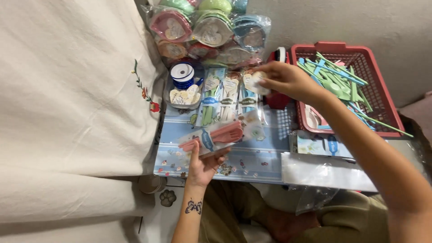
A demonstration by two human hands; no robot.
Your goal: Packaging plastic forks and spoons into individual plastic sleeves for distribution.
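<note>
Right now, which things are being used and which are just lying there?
In use:
left hand holding the pink cutlery pack
right hand on a packed set

Lying about:
red basket of loose cutlery
ribbon spool
wrapped bowls

Low table w/ a pale blue printed cloth (pixel 252 157) carries everything. Red plastic mesh basket (pixel 382 85) sits at its right end; left of the basket lie three wrapped cutlery packs w/ paper tags (pixel 225 101), further left a clear tub holding a blue-white ribbon spool (pixel 183 85). In front of the basket: stack of clear plastic sleeves (pixel 324 171).
</note>
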